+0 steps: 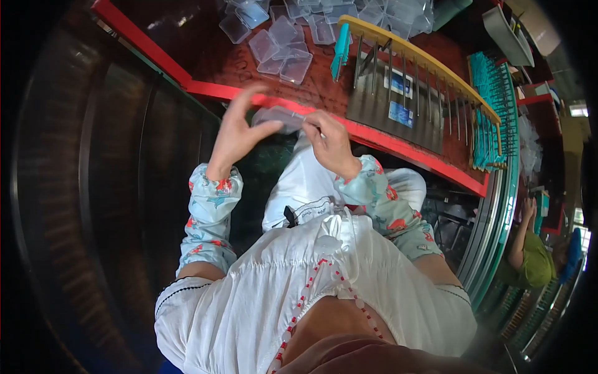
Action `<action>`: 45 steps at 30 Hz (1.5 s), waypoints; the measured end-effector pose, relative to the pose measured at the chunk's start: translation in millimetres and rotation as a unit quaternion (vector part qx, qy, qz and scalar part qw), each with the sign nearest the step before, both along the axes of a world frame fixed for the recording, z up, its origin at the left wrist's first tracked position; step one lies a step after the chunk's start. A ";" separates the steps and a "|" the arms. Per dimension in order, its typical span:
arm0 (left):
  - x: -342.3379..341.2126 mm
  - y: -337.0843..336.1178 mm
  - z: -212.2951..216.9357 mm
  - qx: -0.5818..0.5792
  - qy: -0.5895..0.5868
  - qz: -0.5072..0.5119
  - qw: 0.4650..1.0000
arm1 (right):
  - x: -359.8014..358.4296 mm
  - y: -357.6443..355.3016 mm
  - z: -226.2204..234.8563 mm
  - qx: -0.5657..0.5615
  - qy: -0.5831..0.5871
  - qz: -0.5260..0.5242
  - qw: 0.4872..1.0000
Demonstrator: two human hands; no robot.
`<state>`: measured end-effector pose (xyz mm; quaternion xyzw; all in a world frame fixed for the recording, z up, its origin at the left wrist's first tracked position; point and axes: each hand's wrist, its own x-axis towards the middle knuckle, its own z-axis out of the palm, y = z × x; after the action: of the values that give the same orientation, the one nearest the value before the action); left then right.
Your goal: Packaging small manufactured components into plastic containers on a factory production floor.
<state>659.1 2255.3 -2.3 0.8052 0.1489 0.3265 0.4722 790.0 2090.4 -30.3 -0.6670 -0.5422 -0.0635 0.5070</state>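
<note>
Just in front of the red table edge I hold a small clear plastic box (277, 116). My right hand (334, 144) is closed on its right end, with fingers and thumb pinched together. My left hand (238, 132) is at the box's left side, fingers blurred by motion and spread away from the thumb. Its thumb tip lies over or against the near side of the box; whether it touches cannot be told. Beyond my hands, several similar clear boxes (296, 67) lie loosely on the dark red tabletop, some overlapping.
Right of the box is a yellow-topped rack (423, 59) with a row of metal rods. Teal pieces (341, 53) hang at its left end, and a larger teal bunch (492, 81) is at the right. The red table edge (411, 146) runs across. Far right, a person in green (537, 258) works.
</note>
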 end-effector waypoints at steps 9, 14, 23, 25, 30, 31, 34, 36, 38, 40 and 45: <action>-45.4 -88.6 -44.8 -0.387 0.213 -0.358 0.823 | 61.3 41.1 22.7 0.077 -0.160 -0.330 0.927; -61.2 -90.2 -33.5 -0.529 0.164 -0.467 0.689 | 85.6 77.2 15.3 0.112 -0.126 -0.327 0.930; 16.3 -66.1 -20.6 -0.728 -0.075 -0.191 0.654 | 26.4 -37.2 56.0 -0.210 0.016 0.048 0.976; 33.6 -76.2 -8.3 -0.710 0.021 -0.181 0.680 | 31.7 -49.4 73.7 -0.414 -0.082 0.071 0.904; 63.8 -89.3 -15.2 -0.720 0.079 -0.190 0.663 | 17.7 -36.2 62.8 -0.439 -0.257 0.000 0.861; 64.7 -88.1 -21.1 -0.756 0.072 -0.188 0.622 | 11.9 -33.4 60.5 -0.433 -0.282 -0.022 0.856; 55.8 -91.1 -33.1 -0.798 0.037 -0.204 0.566 | 8.3 -34.3 57.2 -0.441 -0.328 -0.011 0.835; 51.9 -95.4 -43.6 -0.824 0.019 -0.202 0.529 | 8.2 -36.4 61.2 -0.455 -0.350 0.024 0.819; 46.6 -97.8 -41.1 -0.850 0.002 -0.201 0.487 | 8.6 -41.7 79.6 -0.477 -0.294 0.070 0.825; 42.0 -97.7 -26.4 -0.838 -0.039 -0.189 0.510 | 16.2 -48.9 105.3 -0.450 -0.258 0.065 0.853; 44.3 -95.1 -35.8 -0.828 -0.103 -0.208 0.510 | 2.5 -52.2 82.8 -0.265 -0.137 -0.046 0.953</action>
<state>703.4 2160.2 -38.1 0.0168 0.1301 0.0284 0.9910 792.5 2038.2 52.6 -0.7864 -0.5726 -0.0322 0.2295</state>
